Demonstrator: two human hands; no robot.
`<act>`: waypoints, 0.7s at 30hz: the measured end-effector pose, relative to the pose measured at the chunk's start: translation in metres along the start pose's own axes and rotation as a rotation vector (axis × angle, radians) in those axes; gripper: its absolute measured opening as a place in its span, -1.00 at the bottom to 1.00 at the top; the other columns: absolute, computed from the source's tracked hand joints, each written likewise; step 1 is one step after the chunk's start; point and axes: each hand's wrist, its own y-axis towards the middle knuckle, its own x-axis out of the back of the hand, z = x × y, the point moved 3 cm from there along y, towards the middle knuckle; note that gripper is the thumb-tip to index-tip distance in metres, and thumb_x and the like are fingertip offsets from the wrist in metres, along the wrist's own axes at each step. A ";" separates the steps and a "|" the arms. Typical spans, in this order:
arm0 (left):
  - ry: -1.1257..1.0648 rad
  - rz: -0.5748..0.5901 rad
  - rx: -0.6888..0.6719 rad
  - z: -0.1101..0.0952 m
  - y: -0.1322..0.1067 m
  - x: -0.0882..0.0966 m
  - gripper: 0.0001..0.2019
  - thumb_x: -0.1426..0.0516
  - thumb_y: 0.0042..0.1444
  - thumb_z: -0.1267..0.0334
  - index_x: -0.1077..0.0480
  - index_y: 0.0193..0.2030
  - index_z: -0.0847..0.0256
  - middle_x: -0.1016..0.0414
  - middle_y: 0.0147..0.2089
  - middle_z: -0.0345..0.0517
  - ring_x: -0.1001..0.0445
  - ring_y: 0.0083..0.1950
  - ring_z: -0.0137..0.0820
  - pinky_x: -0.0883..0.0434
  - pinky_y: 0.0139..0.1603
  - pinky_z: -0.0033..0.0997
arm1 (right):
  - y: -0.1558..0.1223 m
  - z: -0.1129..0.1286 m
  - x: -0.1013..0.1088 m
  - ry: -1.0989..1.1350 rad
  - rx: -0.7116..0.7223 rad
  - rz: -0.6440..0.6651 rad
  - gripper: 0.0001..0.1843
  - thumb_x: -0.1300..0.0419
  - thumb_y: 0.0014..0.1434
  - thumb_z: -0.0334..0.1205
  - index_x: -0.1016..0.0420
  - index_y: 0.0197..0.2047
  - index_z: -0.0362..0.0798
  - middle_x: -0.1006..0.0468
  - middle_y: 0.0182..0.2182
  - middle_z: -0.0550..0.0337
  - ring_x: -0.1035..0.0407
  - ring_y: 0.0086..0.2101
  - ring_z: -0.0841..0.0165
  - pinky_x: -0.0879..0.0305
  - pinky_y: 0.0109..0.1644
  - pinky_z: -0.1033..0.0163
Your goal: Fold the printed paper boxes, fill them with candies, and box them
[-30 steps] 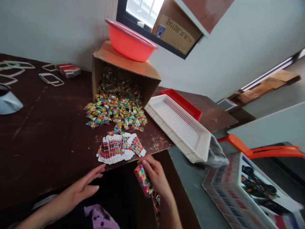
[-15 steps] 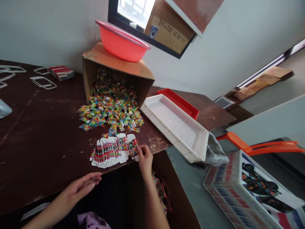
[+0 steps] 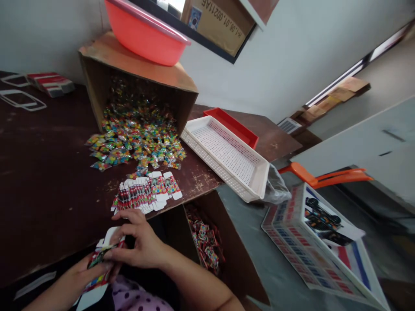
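Both hands meet at the table's near edge, over my lap. My left hand [image 3: 89,270] and my right hand [image 3: 139,244] are closed on one flat printed carton blank [image 3: 103,255], coloured and white. Just beyond them a fanned row of the same flat carton blanks [image 3: 144,194] lies on the dark brown table [image 3: 42,181]. Farther back, a heap of small colourful sachets [image 3: 136,144] spills from a cardboard box on its side [image 3: 136,82].
A red basin [image 3: 145,32] sits on the tipped box. A white perforated tray [image 3: 227,157] overhangs the table's right edge, a red tray [image 3: 231,125] behind it. An open carton with filled packets [image 3: 204,237] stands below the edge. A printed toy box [image 3: 320,242] lies at right.
My right hand took a carton blank from the fanned row and drew back to my lap. My left hand rose to grip it too. The view shifted right and down.
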 end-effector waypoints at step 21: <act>-0.018 0.199 0.049 -0.006 -0.020 -0.027 -0.72 -0.32 -0.03 0.03 -0.46 -0.38 0.20 -0.59 -0.49 -0.18 -0.49 -0.42 -0.30 -0.37 -0.32 -0.35 | -0.006 -0.001 -0.015 0.189 -0.154 0.255 -0.79 -0.44 0.01 -0.12 -0.59 -0.29 0.00 -0.49 0.07 0.15 -0.26 0.13 0.25 -0.09 0.24 0.09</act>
